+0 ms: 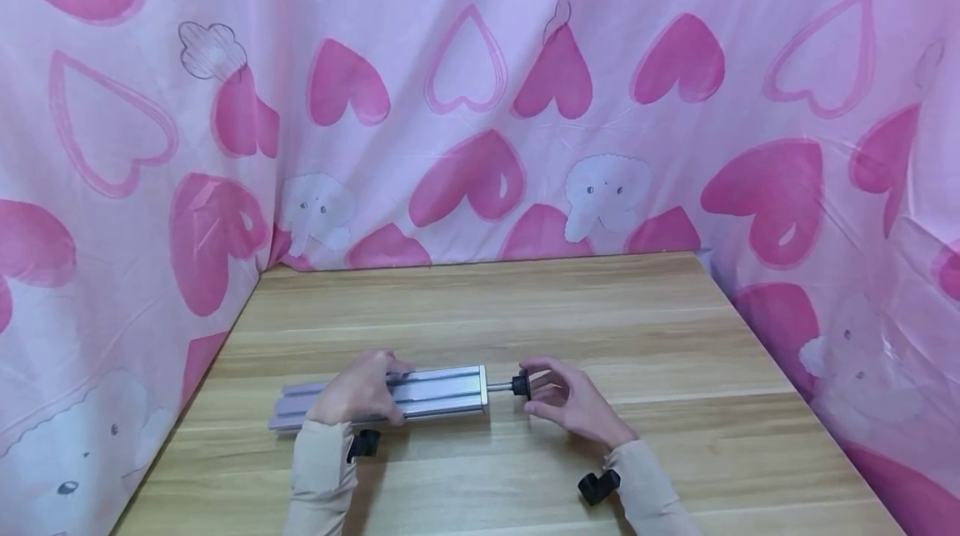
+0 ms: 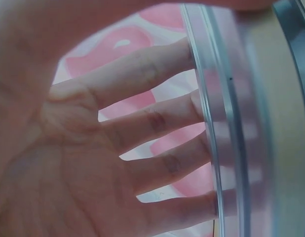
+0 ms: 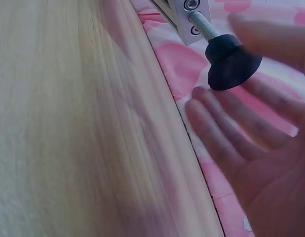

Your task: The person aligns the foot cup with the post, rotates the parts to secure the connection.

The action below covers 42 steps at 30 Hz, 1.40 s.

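Note:
My left hand (image 1: 358,390) grips a silver aluminium extrusion profile (image 1: 442,390) across its width, thumb on the near side and fingers on the far side. In the left wrist view the fingers (image 2: 157,118) reach straight to the profile's grooved edge (image 2: 226,118). From the end plate (image 3: 194,19), fitted with socket screws, sticks out a threaded stud (image 3: 204,25) carrying a black levelling foot (image 3: 231,61). My right hand (image 1: 573,403) is around this foot, thumb and fingers loosely spread at its rim. The right wrist view shows those fingers mostly straight, the thumb blurred.
The profile lies sideways over a wood-grain table (image 1: 637,311). Pink heart-patterned cloth (image 1: 465,86) hangs behind the table and along both sides. Black camera mounts sit on the left wrist (image 1: 364,443) and the right wrist (image 1: 598,487).

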Each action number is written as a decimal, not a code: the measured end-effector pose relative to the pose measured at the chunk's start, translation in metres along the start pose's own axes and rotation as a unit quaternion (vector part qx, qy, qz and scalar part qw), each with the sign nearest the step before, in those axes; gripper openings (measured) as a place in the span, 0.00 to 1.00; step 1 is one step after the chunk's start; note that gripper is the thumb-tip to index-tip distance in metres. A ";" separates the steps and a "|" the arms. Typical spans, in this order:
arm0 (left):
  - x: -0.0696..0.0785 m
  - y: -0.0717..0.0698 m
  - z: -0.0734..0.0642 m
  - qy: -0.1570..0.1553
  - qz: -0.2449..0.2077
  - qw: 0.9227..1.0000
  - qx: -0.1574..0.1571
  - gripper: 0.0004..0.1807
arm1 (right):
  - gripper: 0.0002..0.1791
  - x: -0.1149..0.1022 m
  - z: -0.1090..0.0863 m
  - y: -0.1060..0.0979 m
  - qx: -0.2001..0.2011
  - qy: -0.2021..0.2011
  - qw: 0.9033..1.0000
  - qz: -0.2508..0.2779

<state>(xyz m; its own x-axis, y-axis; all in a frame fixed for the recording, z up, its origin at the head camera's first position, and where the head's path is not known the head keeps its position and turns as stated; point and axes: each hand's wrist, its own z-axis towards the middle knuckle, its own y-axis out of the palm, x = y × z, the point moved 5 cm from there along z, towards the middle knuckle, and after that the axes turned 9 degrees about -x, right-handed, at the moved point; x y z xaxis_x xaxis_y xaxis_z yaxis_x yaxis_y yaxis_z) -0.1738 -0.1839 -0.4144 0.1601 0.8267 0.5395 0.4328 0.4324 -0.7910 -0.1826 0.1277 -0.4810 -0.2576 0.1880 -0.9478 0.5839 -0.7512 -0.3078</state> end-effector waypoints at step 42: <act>0.003 -0.001 0.006 0.002 -0.001 1.000 -0.010 0.38 | 0.30 0.001 -0.002 -0.004 0.016 0.000 1.000 0.020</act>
<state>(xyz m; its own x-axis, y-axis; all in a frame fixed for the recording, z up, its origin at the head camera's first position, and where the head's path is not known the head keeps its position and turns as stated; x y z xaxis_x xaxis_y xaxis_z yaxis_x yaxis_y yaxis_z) -0.1790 -0.1796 -0.4132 0.1633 0.8242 0.5422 0.4502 0.4268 -0.7843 -0.1838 0.1324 -0.4807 -0.2351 0.1583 -0.9590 0.5688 -0.7776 -0.2678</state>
